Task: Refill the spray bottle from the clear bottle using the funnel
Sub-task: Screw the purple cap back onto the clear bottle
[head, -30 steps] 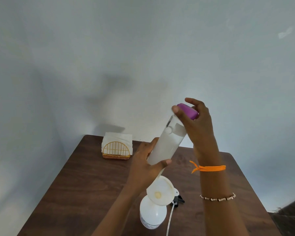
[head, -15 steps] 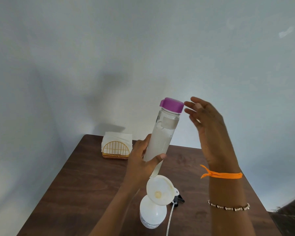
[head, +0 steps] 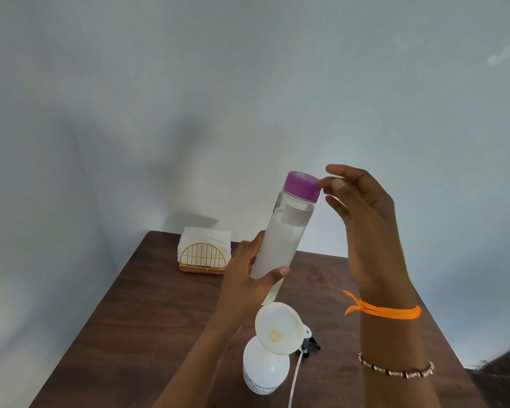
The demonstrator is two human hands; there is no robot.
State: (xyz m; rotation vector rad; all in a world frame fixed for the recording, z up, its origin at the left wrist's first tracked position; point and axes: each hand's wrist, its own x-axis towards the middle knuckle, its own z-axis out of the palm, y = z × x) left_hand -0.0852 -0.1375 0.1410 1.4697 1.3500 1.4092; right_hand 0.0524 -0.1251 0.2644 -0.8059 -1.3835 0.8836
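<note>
Dark brown wood grain runs along the table (head: 147,313), which is pushed into a corner of pale, bluish-white walls (head: 248,83); soft shadows fall on the wall just above its far edge. At the far left of the table stands a gold wire napkin holder (head: 203,259) on a reddish base, with white napkins (head: 205,235) upright in it.

Held above the middle of the table is the clear bottle (head: 286,234), tilted a little to the right, with its purple cap (head: 302,186) on. The left hand (head: 248,278) grips the bottle's lower part, thumb across the near side and fingers curled round the far side. The right hand (head: 362,213) is raised just right of the cap, fingers loosely spread and holding nothing; one fingertip reaches the cap's edge, though whether it touches I cannot tell. The right wrist wears an orange band (head: 386,312) and, nearer, a beaded bracelet (head: 395,371).

Near the table's near edge stands the white spray bottle (head: 264,369), with the white funnel (head: 278,326) seated in its neck, leaning left. Just right of it lies the black spray head (head: 308,347), its thin tube (head: 293,381) trailing toward the near edge.
</note>
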